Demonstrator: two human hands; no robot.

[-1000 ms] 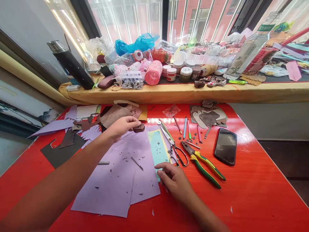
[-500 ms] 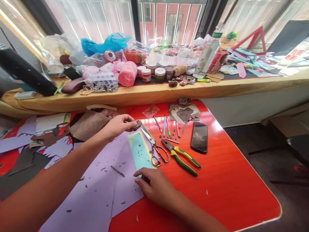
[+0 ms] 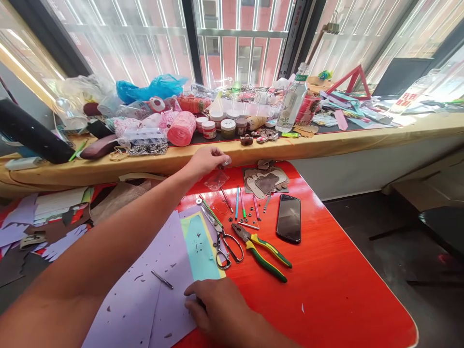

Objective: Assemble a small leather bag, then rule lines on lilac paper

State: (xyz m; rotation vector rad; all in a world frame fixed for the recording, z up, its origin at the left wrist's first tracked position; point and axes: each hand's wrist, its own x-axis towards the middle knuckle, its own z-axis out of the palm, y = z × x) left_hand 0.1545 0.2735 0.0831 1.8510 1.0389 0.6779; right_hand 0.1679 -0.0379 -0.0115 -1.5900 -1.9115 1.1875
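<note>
My left hand (image 3: pixel 208 162) is stretched out over the far side of the red table, near the windowsill edge. Its thumb and fingers are pinched on a small brownish piece (image 3: pixel 225 163), mostly covered by the fingertips. Just below lies a clear plastic bag (image 3: pixel 216 181). My right hand (image 3: pixel 217 307) rests at the near edge of purple paper (image 3: pixel 137 285), thumb and forefinger apart, no held thing showing. Beyond it are a light-blue sheet (image 3: pixel 197 246) with dark scraps, scissors (image 3: pixel 221 241) and green-yellow pliers (image 3: pixel 261 249). A slim metal tool (image 3: pixel 162 279) lies on the paper.
A phone (image 3: pixel 289 218), pens (image 3: pixel 237 203) and leather cutouts (image 3: pixel 267 182) lie towards the right. Paper and leather scraps (image 3: pixel 47 227) are heaped at left. On the windowsill stand jars (image 3: pixel 209 129), a tall bottle (image 3: pixel 290 106) and a small brown object (image 3: pixel 246 139).
My left hand has moved away from the scissors, farther out towards the windowsill, with its fingers still pinched. My right hand stays by the paper's edge. The view has tilted upward.
</note>
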